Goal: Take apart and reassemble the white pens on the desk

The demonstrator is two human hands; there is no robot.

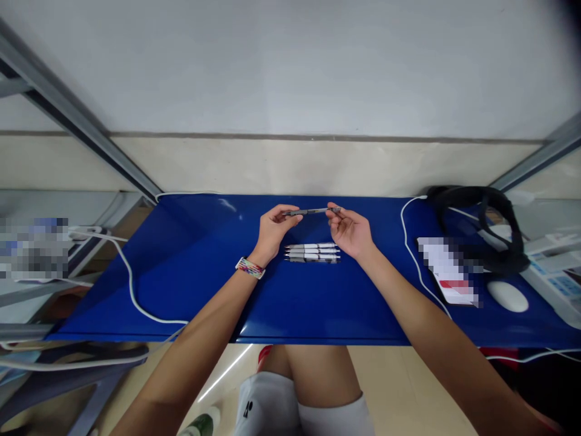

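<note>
A slim pen (313,211) is held level above the blue table (318,303), one end in each hand. My left hand (275,229) pinches its grey end between thumb and fingers. At the other end, the fingertips of my right hand (351,231) close on the pen's tip, with the palm turned partly up. Just below, between my wrists, several white and grey pens (312,252) lie side by side in a neat row on the table. A multicoloured woven band is on my left wrist.
On the right lie a phone (447,269), a white mouse (507,296), a black headset strap (485,230) and a white box (556,272). White cables (131,284) run over both sides of the table. Metal posts (131,163) and a wall (313,166) bound the back.
</note>
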